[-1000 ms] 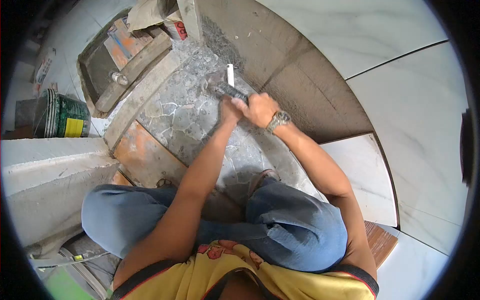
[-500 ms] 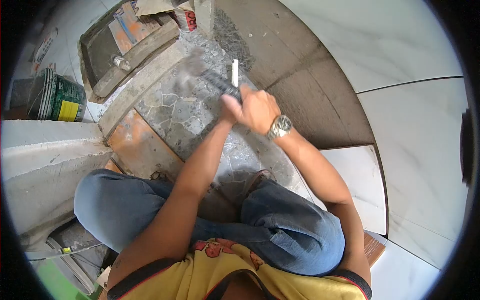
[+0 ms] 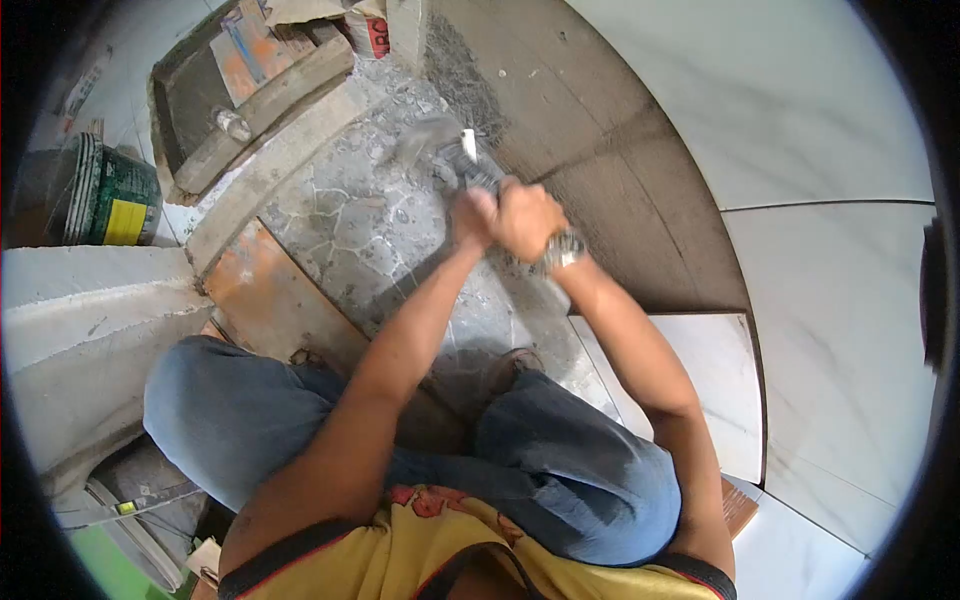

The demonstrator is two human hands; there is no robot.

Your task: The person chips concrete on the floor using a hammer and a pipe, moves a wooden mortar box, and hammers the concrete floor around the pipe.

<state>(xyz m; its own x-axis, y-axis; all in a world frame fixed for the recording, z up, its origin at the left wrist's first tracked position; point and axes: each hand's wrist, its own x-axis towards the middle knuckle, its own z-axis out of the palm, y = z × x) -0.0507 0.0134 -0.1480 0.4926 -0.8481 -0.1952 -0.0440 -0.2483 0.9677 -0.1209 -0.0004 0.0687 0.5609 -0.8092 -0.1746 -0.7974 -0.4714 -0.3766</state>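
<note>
My left hand [image 3: 473, 216] and my right hand [image 3: 529, 220], which has a metal watch on its wrist, are pressed together around the dark handle of a hammer [image 3: 478, 170]. Both hands are closed on it. The hammer's head is smeared by motion, low over the cracked grey mortar floor [image 3: 345, 215]. Right beside the handle stands a short white pipe-like stick [image 3: 469, 143], its lower part hidden by the hammer. Broken bits and dust lie around the head.
A mortar trough [image 3: 190, 185] holding stained boards lies at upper left, with a green bucket [image 3: 125, 200] below it. A stained plank [image 3: 280, 285] crosses the floor near my left knee. Large white tiles [image 3: 830, 300] are on the right, with a loose tile [image 3: 700, 385] near my right arm.
The hammer's head has shifted right and closer to the white stick. My hands have moved slightly right and down, and the left now shows more clearly beside the right.
</note>
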